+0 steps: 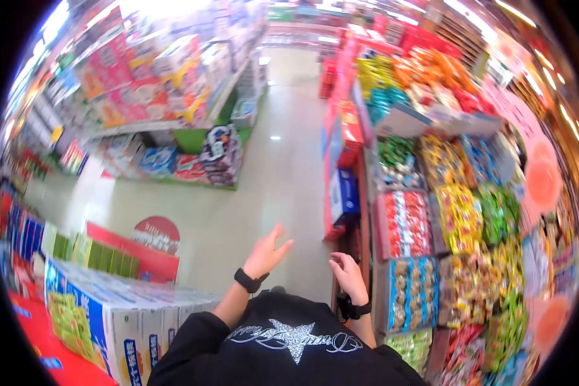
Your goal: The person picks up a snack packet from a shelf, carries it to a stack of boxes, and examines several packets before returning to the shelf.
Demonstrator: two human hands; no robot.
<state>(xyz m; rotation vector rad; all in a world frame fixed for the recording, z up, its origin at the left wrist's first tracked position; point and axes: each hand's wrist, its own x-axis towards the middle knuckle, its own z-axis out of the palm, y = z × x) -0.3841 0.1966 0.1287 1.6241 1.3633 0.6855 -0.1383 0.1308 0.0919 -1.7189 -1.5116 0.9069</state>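
Note:
I stand in a shop aisle, looking down over my black top with a silver star print. My left hand [267, 251] is raised in front of me over the floor, fingers spread, holding nothing. My right hand [347, 273] hangs in the air beside the edge of the sweets display [367, 212], fingers loosely curled, with nothing in it. Both wrists carry black bands. Nearest the right hand are bins of wrapped sweets [413, 293] and red packets [405, 222].
Bins of bright candy bags [469, 212] fill the right side. White and blue cartons [109, 309] are stacked at the lower left. A shelf of boxed goods [148, 83] lines the left of the pale tiled aisle [276, 167], with a blue box [344, 193] by the display.

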